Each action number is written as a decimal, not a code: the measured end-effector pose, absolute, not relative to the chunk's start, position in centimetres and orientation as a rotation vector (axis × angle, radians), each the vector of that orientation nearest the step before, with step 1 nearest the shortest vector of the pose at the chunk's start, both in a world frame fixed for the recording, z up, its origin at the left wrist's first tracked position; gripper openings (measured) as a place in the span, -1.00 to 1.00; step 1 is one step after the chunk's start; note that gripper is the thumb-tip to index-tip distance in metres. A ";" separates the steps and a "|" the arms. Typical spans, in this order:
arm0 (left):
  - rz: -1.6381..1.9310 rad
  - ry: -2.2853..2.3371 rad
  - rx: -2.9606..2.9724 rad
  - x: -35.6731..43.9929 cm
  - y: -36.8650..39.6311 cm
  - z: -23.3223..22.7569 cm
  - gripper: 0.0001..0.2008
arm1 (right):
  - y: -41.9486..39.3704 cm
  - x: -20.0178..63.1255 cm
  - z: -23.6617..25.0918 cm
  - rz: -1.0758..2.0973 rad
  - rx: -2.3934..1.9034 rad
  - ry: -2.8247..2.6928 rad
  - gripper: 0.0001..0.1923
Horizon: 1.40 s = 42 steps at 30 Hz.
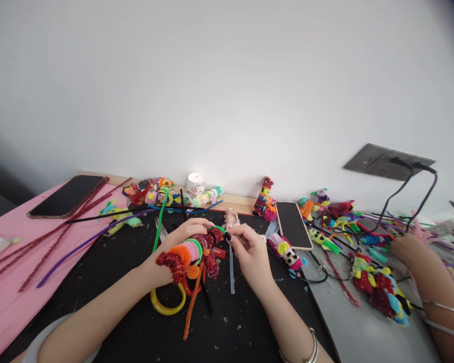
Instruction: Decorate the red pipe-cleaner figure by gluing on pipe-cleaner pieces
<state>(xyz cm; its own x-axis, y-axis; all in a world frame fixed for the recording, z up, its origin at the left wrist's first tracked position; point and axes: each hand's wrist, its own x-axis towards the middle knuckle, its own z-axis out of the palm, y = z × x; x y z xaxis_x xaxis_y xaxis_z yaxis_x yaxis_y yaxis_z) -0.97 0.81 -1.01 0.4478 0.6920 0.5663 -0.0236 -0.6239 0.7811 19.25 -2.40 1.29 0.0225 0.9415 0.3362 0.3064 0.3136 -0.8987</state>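
My left hand [176, 237] is wrapped round a pipe-cleaner figure [191, 250] banded in glittery dark red, orange, pink and green. Its dark red end points toward me, and an orange pipe cleaner [191, 310] hangs below it. At the figure's far end, my right hand [252, 254] pinches the tip of a green pipe cleaner [220, 229] between thumb and finger. Under the figure a yellow loop [169, 308], like a scissors handle, lies on the black mat [245, 327]. Beneath my right fingers is a narrow grey strip [232, 275].
A phone [66, 195] lies on the pink surface at left, another phone [293, 225] beyond my right hand. A white roll [195, 184] stands by the wall. Several pipe-cleaner figures lie around, one upright [265, 199]. Another person's arm [419, 257] reaches in at right, near cables.
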 end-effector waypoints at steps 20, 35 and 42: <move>1.144 0.824 1.847 -0.1 0.1 1.3 -0.77 | -2.5 19.3 1.1 0.637 -1.233 -1.562 -0.89; 1.143 0.925 1.841 0.6 0.2 2.7 -0.81 | -3.2 19.0 1.6 0.238 -1.155 -1.802 -0.87; 1.092 1.050 1.833 0.1 0.2 1.1 -0.81 | -3.1 18.9 1.4 0.225 -1.111 -1.844 -0.86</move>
